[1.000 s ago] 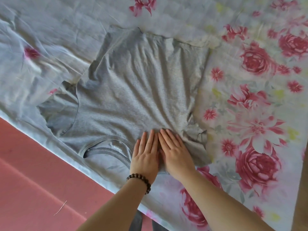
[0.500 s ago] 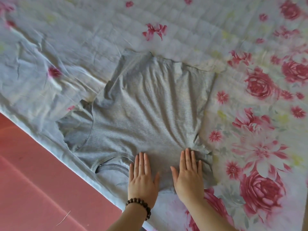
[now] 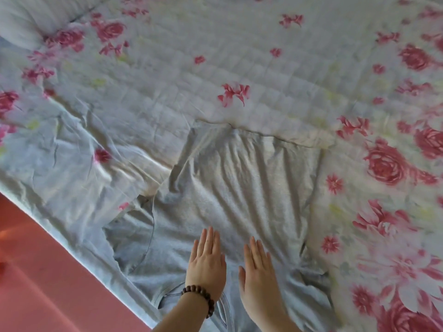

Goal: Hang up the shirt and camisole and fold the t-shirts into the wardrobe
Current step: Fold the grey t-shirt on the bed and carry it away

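**Hands pressed flat on the grey t-shirt (image 3: 239, 188)**

Both hands lay open on the cloth, fingers straight and close together, palms down, gripping nothing. The left hand (image 3: 206, 267) rested just beyond the collar (image 3: 172, 298), with a bracelet of dark wooden beads (image 3: 201, 297) round its wrist. The right hand (image 3: 257, 271) lay just beside it, the two apart by a narrow strip of grey fabric, fingertips pointing away from the person toward the far hem.

The t-shirt was spread on the bed, on a pale bedspread (image 3: 167, 80) printed with pink and red roses. Its collar was nearest the person and its hem farthest. Long wrinkles ran lengthwise through the body of the shirt from the hands toward the hem. One sleeve (image 3: 129, 245) lay out to the left, close to the edge of the bed; on the right side the cloth near the other sleeve was bunched and creased, and its shape could not be made out clearly.

Beyond the bed's left edge showed a reddish-pink floor (image 3: 36, 271). The view was slightly blurred.
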Motion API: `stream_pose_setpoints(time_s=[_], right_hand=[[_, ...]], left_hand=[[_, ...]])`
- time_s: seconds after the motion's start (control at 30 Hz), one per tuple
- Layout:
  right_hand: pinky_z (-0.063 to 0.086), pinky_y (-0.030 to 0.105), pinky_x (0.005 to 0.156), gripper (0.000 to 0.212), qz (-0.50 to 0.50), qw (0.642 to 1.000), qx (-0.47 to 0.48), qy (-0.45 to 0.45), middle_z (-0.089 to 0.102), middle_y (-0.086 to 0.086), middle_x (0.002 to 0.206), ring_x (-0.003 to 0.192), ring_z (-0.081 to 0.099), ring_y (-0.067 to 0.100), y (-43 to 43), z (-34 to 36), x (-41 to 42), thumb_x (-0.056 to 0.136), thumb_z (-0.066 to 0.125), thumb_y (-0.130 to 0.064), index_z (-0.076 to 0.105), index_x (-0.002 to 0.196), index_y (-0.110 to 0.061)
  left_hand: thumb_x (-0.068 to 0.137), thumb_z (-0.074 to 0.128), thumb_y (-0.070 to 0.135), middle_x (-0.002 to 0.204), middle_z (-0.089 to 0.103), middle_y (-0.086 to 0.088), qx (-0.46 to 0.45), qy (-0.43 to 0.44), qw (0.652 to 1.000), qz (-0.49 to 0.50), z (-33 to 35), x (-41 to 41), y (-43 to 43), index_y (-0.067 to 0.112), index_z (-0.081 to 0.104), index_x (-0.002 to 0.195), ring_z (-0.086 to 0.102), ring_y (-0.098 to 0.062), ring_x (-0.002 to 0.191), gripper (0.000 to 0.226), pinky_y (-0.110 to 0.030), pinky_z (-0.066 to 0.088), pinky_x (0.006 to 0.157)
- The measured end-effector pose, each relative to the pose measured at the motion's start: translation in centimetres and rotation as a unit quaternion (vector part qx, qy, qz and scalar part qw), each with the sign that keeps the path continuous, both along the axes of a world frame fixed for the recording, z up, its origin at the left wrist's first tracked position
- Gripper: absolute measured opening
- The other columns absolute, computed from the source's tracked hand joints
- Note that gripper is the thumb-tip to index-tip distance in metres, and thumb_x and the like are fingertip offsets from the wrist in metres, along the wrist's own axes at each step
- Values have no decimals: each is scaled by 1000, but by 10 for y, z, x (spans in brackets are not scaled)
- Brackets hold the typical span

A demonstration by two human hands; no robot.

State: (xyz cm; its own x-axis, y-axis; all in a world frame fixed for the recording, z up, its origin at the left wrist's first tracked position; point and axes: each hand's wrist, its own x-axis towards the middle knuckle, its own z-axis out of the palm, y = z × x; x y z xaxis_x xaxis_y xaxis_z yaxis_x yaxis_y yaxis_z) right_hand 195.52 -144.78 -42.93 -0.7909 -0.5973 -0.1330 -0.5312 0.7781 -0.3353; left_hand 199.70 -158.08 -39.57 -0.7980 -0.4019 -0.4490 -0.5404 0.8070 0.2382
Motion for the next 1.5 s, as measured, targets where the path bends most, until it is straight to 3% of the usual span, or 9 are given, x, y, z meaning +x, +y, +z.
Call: stream_pose_setpoints(time_s=[0.07,0.2,0.37,0.57,0.77,0.9,1.13,1.37,1.5], right_hand=[[20,36,110,54,-3,999,-24,29,48,15,142,138,28,22,-25,-15,-7,101,15,-29,54,129,-4],[30,38,106,41,-31,994,-62,82,54,13,136,130,41,24,-79,-46,-27,94,38,-26,58,125,-7],[42,46,95,34,-150,970,-93,168,63,11,121,101,56,34,-130,-62,-63,87,48,-27,72,108,-14],[26,52,107,49,-129,987,1,97,46,6,144,135,35,28,-160,-53,-118,87,41,-34,52,134,-25],[20,54,112,52,-118,991,39,59,26,7,156,144,23,28,-168,-58,-198,97,30,-45,35,145,-27],[10,53,116,52,-97,992,60,58,11,2,160,148,5,22,-161,-60,-238,99,18,-52,20,149,-38],[7,49,116,57,-152,979,110,76,12,3,160,147,10,23,-117,-59,-286,98,13,-53,23,150,-33],[12,54,116,59,-144,986,72,49,17,8,158,147,11,26,-136,-42,-288,97,18,-53,28,148,-25],[38,54,105,51,-70,996,-31,54,47,17,142,133,41,36,-179,-22,-309,94,37,-41,56,131,-11]], left_hand=[[100,26,24,153,-20,-2,-16,25,999,-34,-22,-14,-17,10,-9,149,-19,-17,144,61,-34,-9,119],[85,39,34,148,40,-4,16,40,991,-125,-54,-35,-61,9,41,139,26,-19,140,60,-41,11,113],[90,40,35,151,37,-1,17,117,974,-194,-82,-76,-120,15,40,141,25,-22,142,55,-45,21,110],[94,32,37,153,32,-6,-13,116,971,-210,-84,-142,-154,12,39,144,24,-22,144,56,-46,20,109],[95,29,41,154,29,-6,-49,114,972,-201,-87,-211,-173,19,34,146,18,-22,145,56,-46,15,111],[95,10,51,159,-3,0,-64,98,973,-200,-86,-248,-191,29,4,152,-7,-16,146,62,-41,-6,118],[93,3,61,156,-22,10,-77,96,982,-145,-89,-270,-220,35,-15,149,-22,-12,144,65,-43,-8,119],[92,1,56,160,-7,5,-44,111,988,-99,-68,-271,-231,29,-2,152,-15,-15,146,66,-39,-9,119],[97,38,40,156,24,-6,-70,143,987,6,-47,-276,-273,17,27,149,16,-25,145,57,-42,12,119]])
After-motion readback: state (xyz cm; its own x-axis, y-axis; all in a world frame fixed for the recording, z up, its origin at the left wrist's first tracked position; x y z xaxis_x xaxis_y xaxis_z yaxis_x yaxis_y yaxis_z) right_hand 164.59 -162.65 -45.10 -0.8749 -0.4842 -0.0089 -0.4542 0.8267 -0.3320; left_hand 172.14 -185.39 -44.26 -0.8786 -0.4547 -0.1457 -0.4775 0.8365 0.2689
